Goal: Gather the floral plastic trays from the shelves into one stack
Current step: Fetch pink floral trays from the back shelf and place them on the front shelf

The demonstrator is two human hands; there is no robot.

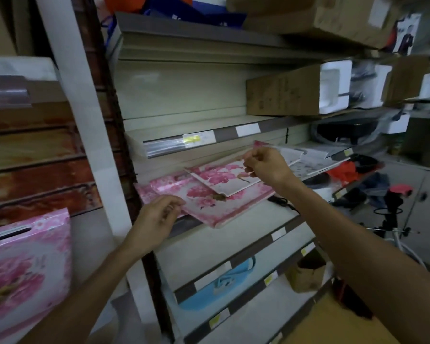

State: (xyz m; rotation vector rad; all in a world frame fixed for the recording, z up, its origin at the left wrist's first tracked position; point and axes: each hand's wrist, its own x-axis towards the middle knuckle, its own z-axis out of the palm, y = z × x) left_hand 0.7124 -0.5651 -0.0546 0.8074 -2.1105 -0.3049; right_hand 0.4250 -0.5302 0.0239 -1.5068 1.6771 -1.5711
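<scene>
On the middle shelf [256, 219], near its front edge, lie the floral plastic trays. The lower pink tray [209, 207] hangs a little over this edge, with its long axis going from the front-left of the shelf toward the back-right. A smaller tray with white ground [224, 178] rests on top of it, tilted, its far end lifted and its long axis in nearly the same diagonal direction. More trays of pale colour [315, 161] lie farther right on the same shelf.

The right hand [266, 166] pinches the raised far edge of the upper tray between thumb and curled fingers. The left hand [157, 219] holds the near-left corner of the lower pink tray; its fingers are bent around the rim (how firm this grip is, I cannot tell).

I judge that the step in hand is laying the upper tray onto the pink one, so the stack is only begun. The next move calls for lowering the tray flat and turning it until the edges agree, while the left hand keeps the bottom tray from sliding off the shelf edge. One more floral tray [23, 269] leans at the far left, beyond the white post [85, 120].
</scene>
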